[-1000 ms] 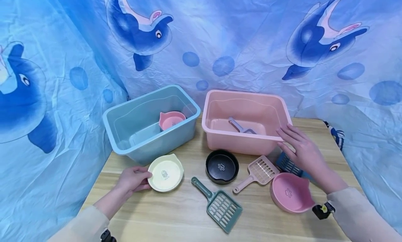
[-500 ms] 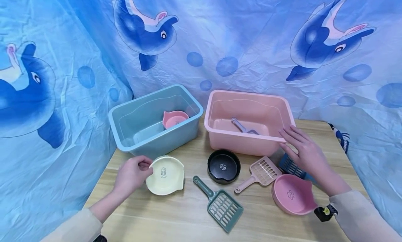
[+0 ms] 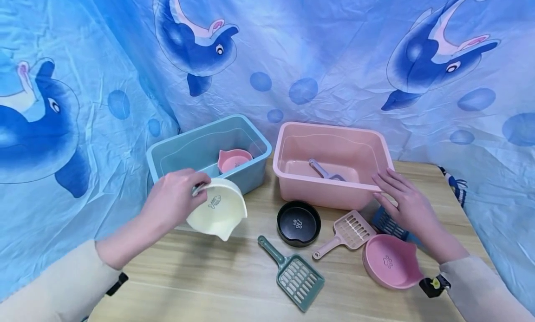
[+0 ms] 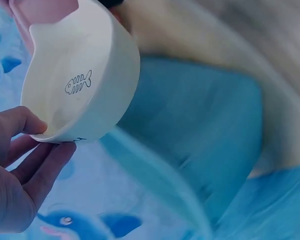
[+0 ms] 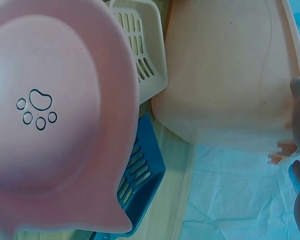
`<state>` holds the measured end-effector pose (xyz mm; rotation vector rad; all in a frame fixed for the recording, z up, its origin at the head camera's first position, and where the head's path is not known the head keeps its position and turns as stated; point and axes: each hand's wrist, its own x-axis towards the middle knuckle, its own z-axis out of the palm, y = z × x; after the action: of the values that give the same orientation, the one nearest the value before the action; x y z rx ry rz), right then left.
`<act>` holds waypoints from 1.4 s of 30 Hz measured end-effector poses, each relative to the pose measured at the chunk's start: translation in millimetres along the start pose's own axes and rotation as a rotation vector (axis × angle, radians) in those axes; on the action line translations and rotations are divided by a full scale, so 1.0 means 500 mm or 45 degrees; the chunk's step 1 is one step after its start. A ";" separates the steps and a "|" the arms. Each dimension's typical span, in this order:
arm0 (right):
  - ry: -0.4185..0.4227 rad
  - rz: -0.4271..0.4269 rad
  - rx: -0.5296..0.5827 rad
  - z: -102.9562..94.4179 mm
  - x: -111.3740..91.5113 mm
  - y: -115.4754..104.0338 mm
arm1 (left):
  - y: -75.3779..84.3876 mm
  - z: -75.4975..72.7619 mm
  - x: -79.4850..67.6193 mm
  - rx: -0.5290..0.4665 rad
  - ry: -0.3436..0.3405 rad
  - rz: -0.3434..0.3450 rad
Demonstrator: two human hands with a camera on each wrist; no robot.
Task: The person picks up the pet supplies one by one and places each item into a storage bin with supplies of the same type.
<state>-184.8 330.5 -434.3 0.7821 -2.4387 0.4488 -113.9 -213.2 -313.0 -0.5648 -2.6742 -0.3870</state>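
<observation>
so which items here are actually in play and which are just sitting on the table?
In play: left hand holding cream bowl tilted, beside blue bin; right hand resting on pink bin.

Lying about: black bowl, green scoop, pink scoop, pink bowl, blue scoop.

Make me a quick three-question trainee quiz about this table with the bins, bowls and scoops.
1. True or false: the left hand holds the cream bowl tilted, off the table.
2. Which bin already contains a pink bowl? A) blue bin B) pink bin C) neither
3. Fill in: the right hand rests on the near right corner of the ____ bin.

Key:
1. True. It grips the rim, with the bowl in front of the blue bin.
2. A. The pink bin holds only a small blue-grey scoop.
3. Pink. The fingers lie straight along the rim.
</observation>
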 end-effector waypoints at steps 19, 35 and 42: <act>0.107 -0.041 -0.016 0.016 -0.001 -0.003 | -0.112 -0.112 0.203 0.229 -0.054 0.054; 0.101 -0.040 -0.020 0.015 0.002 0.002 | -0.274 0.021 0.258 0.264 -0.538 -0.074; 0.111 -0.042 -0.001 0.016 0.005 0.001 | -0.313 0.078 0.259 0.136 -0.761 -0.133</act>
<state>-190.0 326.2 -439.5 0.7845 -2.3421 0.4599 -303.6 -295.0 -323.0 -0.5797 -3.2807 -0.1069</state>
